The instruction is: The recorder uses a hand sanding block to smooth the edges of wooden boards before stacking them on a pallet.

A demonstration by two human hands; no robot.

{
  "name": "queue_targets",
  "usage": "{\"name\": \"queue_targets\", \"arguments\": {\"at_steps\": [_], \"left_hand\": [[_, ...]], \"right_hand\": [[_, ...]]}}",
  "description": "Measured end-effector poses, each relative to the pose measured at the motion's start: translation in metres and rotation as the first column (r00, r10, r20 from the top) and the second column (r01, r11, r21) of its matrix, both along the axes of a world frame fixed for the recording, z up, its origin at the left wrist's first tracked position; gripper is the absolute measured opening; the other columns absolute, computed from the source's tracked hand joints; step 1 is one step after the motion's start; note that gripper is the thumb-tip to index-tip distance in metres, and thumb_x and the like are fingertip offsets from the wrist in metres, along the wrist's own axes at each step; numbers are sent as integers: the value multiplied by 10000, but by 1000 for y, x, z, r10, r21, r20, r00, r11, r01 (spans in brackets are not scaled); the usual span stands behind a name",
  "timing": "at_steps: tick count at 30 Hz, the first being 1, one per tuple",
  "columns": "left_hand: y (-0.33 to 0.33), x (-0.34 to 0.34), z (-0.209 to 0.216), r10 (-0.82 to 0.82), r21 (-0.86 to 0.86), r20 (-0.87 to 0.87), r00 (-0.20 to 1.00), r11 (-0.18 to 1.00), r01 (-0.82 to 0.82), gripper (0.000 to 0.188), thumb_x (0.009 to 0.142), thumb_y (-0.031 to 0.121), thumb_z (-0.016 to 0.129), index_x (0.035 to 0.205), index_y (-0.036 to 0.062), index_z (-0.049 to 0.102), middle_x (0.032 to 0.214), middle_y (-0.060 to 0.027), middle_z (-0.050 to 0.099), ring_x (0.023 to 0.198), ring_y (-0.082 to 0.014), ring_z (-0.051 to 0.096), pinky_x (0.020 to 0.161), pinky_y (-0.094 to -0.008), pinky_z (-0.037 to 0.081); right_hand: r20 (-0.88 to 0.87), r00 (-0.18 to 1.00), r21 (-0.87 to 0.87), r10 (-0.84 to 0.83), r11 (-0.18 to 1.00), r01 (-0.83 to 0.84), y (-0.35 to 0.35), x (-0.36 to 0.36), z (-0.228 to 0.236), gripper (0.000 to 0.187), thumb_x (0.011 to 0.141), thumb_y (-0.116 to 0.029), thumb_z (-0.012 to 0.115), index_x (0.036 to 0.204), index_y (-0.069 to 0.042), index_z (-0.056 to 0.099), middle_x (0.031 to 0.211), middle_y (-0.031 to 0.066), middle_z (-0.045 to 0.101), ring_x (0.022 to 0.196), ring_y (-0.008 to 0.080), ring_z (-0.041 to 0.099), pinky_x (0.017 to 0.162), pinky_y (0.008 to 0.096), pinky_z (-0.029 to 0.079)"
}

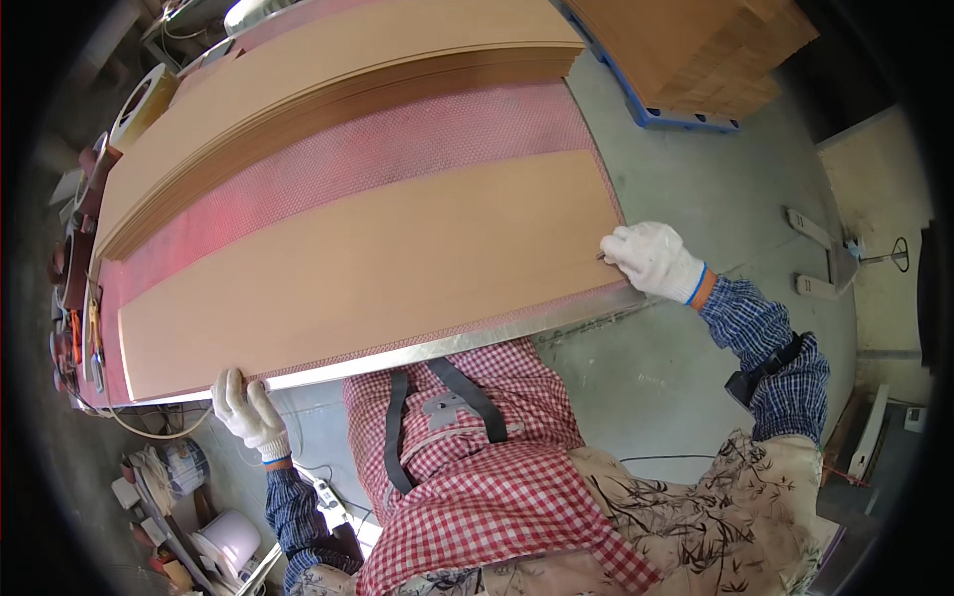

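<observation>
Left hand (246,409) and right hand (653,260) at cardboard sheet (368,268)

Sheet lies flat on the pink-topped bench (447,347), near side. Left: white glove, fingers slightly bent at sheet's near-left edge; cannot tell if gripping. Right: white glove, fingers curled together by the right end, pinching a small dark-tipped object (600,256), kind unclear. Cardboard stack (328,84) beyond, pink strip between.

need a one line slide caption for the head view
White-gloved left hand and right hand toward opposite ends of a brown sheet, stacked sheets beyond.
</observation>
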State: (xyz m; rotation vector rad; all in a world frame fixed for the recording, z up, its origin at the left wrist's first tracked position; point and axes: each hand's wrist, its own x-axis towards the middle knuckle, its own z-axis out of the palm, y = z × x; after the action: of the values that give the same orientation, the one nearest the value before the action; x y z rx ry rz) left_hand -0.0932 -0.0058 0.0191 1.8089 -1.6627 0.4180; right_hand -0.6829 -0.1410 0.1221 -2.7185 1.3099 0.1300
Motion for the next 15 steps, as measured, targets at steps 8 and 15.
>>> {"name": "queue_targets", "arguments": {"at_steps": [8, 15], "left_hand": [[-2, -4, 3, -18, -57, 39, 999, 998, 20, 347, 906, 126, 582, 1232, 8, 574, 1255, -190, 569, 1180, -370, 517, 1057, -497, 394], [2, -1, -2, -44, -81, 84, 995, 995, 51, 424, 963, 292, 512, 1283, 15, 544, 1288, -190, 545, 1208, -375, 506, 1102, -542, 334]], "right_hand": [[66, 992, 42, 105, 993, -107, -4, 70, -5, 104, 889, -201, 592, 900, -99, 572, 773, 104, 619, 701, 313, 643, 614, 431, 510], [72, 978, 77, 197, 976, -202, -7, 145, 1, 124, 907, -217, 589, 902, -95, 569, 784, 112, 628, 700, 311, 651, 613, 426, 514]]}}
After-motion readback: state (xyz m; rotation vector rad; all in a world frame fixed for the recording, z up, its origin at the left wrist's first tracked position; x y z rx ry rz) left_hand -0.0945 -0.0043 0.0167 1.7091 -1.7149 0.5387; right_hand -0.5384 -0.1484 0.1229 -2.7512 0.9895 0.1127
